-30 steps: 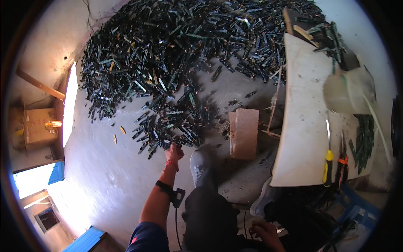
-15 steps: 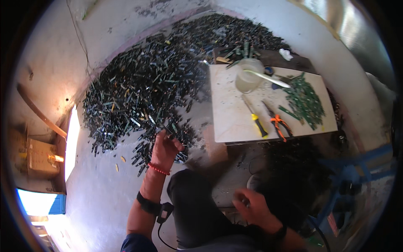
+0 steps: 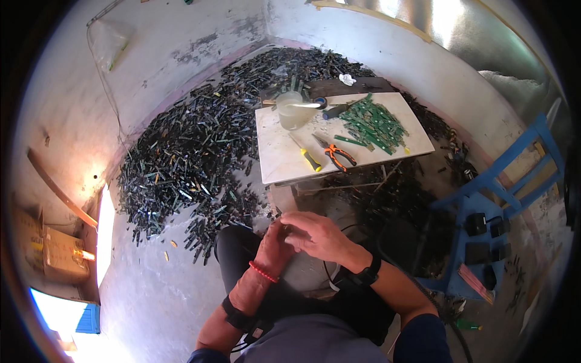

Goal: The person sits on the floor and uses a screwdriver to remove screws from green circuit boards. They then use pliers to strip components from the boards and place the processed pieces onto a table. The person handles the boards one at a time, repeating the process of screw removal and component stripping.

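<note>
My left hand [image 3: 273, 247], below a red beaded bracelet, is raised over my lap with its fingers closed. My right hand [image 3: 321, 237] meets it there, its fingers curled against the left fingertips. A small dark tip shows above the joined fingers; the fingers cover the rest of whatever they hold. Beyond the hands, on a pale board [image 3: 272, 172], lie a screwdriver [image 3: 310, 159] with a yellow and black handle and orange-handled pliers [image 3: 334, 153]. Green strips [image 3: 375, 124], like narrow circuit boards, are heaped at the board's right side.
A large heap of dark narrow strips [image 3: 181, 151] covers the floor ahead and left. On the board stands a cloudy plastic container [image 3: 292, 115] with a white stick across it. A blue chair [image 3: 469, 209] holding black items is on the right. A cable runs beside my right arm.
My left hand has left the near edge of the dark heap and come back toward my lap. My right hand has moved up and left to meet it. The view has shifted right.
</note>
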Demonstrator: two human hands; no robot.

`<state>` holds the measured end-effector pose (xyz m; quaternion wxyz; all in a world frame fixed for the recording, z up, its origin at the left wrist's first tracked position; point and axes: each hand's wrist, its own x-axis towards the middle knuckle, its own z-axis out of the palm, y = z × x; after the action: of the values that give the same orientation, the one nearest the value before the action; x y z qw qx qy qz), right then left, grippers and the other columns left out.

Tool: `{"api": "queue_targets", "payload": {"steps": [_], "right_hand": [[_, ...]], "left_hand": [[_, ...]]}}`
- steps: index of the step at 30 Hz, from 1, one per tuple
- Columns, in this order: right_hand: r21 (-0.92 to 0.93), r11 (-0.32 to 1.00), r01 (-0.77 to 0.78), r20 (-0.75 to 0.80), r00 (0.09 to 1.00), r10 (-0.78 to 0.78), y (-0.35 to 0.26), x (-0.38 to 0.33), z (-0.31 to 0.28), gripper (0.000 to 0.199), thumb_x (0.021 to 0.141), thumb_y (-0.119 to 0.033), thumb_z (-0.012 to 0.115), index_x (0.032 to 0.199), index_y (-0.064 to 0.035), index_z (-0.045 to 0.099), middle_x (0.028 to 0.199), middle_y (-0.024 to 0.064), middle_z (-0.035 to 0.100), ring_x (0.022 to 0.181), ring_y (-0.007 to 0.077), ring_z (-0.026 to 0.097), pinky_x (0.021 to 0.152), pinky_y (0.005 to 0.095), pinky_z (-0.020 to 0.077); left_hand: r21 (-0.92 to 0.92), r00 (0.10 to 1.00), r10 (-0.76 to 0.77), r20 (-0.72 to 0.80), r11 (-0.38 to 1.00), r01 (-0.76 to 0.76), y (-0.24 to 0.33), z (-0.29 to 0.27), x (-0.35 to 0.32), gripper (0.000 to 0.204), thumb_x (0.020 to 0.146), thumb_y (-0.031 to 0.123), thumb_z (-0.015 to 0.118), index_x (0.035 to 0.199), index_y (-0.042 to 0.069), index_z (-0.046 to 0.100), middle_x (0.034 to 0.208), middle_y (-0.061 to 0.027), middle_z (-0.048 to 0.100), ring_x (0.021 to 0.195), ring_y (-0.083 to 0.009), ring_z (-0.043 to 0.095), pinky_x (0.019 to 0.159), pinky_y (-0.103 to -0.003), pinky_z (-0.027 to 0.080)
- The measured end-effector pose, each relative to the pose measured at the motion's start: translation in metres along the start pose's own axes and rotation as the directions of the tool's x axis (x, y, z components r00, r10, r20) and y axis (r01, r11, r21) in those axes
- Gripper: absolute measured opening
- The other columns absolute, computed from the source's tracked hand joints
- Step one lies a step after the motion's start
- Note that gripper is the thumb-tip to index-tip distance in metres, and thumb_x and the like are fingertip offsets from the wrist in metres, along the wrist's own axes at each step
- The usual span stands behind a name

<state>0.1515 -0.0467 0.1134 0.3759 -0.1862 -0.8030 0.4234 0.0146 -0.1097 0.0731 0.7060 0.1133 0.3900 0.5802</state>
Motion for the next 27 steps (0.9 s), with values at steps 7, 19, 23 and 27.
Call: {"api": "queue_targets", "payload": {"steps": [7, 19, 23, 27], "right_hand": [[0.306, 0.917, -0.254, -0.067, 0.956, 0.287, 0.018, -0.020, -0.013, 0.017, 0.087, -0.003, 0.054, 0.103, 0.0001, 0.056, 0.090, 0.0064, 0.058, 0.066, 0.0053, 0.055, 0.055, 0.0206, 0.0461], [0.427, 0.775, -0.465, 0.218, 0.885, 0.411, 0.055, -0.019, -0.079, 0.015, 0.091, -0.011, 0.048, 0.102, -0.0033, 0.055, 0.099, 0.0038, 0.060, 0.082, 0.0080, 0.054, 0.072, 0.0235, 0.0463], [0.355, 0.768, -0.533, 0.330, 0.840, 0.430, 0.050, -0.023, -0.069, 0.015, 0.089, -0.010, 0.050, 0.099, -0.0029, 0.058, 0.097, 0.0017, 0.061, 0.084, 0.0071, 0.053, 0.073, 0.0229, 0.0454], [0.382, 0.777, -0.500, 0.330, 0.859, 0.391, 0.046, -0.026, -0.050, 0.020, 0.089, -0.009, 0.050, 0.105, -0.0024, 0.059, 0.101, 0.0027, 0.061, 0.092, 0.0093, 0.053, 0.077, 0.0241, 0.0451]], "left_hand": [[-0.035, 0.986, -0.074, 0.149, 0.996, 0.080, -0.020, 0.006, 0.012, 0.045, 0.095, 0.044, 0.032, 0.090, 0.007, 0.057, 0.069, -0.0082, 0.058, 0.066, -0.0221, 0.055, 0.068, -0.034, 0.045], [-0.122, 0.973, -0.187, 0.139, 0.971, 0.204, -0.044, -0.034, 0.003, 0.060, 0.089, 0.056, 0.033, 0.080, 0.003, 0.059, 0.065, -0.0102, 0.055, 0.064, -0.0254, 0.053, 0.070, -0.039, 0.043], [-0.126, 0.949, -0.247, 0.198, 0.953, 0.274, -0.059, -0.023, -0.004, 0.056, 0.090, 0.054, 0.036, 0.084, 0.003, 0.057, 0.070, -0.0099, 0.056, 0.066, -0.0229, 0.053, 0.070, -0.036, 0.042], [0.092, 0.932, -0.155, 0.327, 0.987, 0.132, -0.074, -0.028, -0.001, 0.050, 0.094, 0.048, 0.035, 0.087, 0.002, 0.056, 0.070, -0.0107, 0.057, 0.065, -0.0207, 0.053, 0.065, -0.032, 0.042]]}}
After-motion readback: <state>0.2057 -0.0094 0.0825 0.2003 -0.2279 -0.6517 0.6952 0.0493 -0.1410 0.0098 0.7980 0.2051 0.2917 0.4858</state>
